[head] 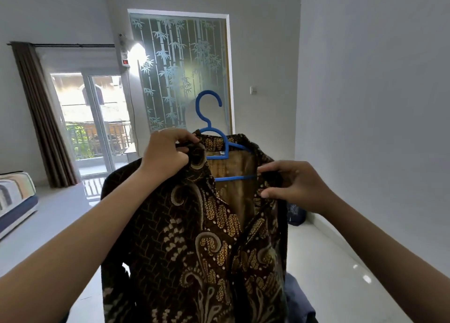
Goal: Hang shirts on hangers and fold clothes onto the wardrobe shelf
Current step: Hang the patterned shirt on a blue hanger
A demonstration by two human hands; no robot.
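A dark brown batik shirt [185, 237] with gold and cream patterns hangs in front of me on a blue plastic hanger [211, 125], whose hook stands upright above the collar. My left hand [168, 155] grips the shirt's left collar and shoulder, holding it up. My right hand [289, 185] pinches the right front edge of the shirt near the hanger's lower bar. The shirt front is open, showing the lighter inside. The lower end of the shirt runs out of the frame.
A frosted glass door [180, 71] with a bamboo pattern is straight ahead. A sliding balcony door [97, 122] with a brown curtain [43, 118] is at the left. A mattress [14, 198] lies on the floor far left. Dark blue cloth [297, 298] lies behind the shirt at lower right.
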